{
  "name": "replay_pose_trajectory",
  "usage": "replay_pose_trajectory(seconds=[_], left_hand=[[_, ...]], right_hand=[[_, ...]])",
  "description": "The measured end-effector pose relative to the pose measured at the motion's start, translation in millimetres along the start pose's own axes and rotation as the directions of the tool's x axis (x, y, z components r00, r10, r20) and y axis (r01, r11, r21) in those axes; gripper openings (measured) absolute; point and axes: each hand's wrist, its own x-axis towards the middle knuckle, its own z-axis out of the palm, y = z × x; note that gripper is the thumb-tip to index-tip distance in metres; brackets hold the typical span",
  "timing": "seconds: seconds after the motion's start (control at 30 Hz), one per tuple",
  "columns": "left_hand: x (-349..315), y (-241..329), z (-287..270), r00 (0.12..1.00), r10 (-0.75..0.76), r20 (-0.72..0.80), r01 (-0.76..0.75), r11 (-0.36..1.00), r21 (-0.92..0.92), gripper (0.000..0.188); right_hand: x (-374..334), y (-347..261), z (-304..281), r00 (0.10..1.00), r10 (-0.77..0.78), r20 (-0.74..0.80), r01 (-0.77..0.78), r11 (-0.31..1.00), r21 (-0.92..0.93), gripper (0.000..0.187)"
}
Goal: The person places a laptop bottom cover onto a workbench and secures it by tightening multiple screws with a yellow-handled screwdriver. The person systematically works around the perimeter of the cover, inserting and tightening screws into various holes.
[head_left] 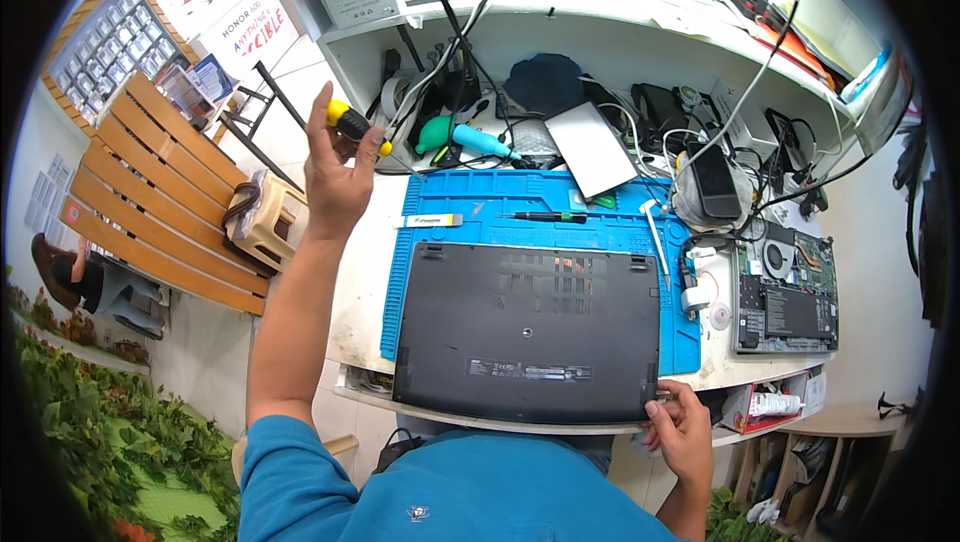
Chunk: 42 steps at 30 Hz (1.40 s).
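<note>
A black laptop lies upside down, its bottom cover with vents facing up, on a blue repair mat. Its near edge reaches the table's front edge. Raised over the mat's far left, my left hand is closed round a stubby yellow-and-black screwdriver. The fingers of my right hand are curled at the laptop's near right corner, thumb and forefinger pinching its edge. Beyond the laptop, a thin black pen-like tool and a small white-and-yellow box lie on the mat.
Right of the mat sits an opened laptop base with bare circuit board and battery. A white adapter and cables lie between. Behind are a turquoise bottle, a white flat panel and a phone. A shelf overhangs.
</note>
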Motion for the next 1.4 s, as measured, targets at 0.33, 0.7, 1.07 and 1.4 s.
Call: replay_pose_trajectory(seconds=[0.33,0.7,1.07,1.4], left_hand=[[-13,-41,17,0.998,0.036,0.060,-0.042,0.993,0.110,0.080],[-8,-44,18,0.997,0.069,0.017,-0.071,0.991,0.115,0.078],[2,-26,19,0.998,-0.061,-0.018,0.062,0.998,0.030,0.079],[-28,90,45,0.996,0.026,0.088,-0.004,0.970,-0.242,0.076]], right_hand=[[-1,32,10,1.000,0.001,-0.012,0.004,0.897,0.443,0.054],[-3,42,6,0.998,-0.051,0.027,0.031,0.864,0.502,0.056],[-15,47,27,0.990,0.020,-0.142,0.061,0.837,0.543,0.055],[-25,55,44,0.994,0.004,-0.112,0.074,0.724,0.686,0.039]])
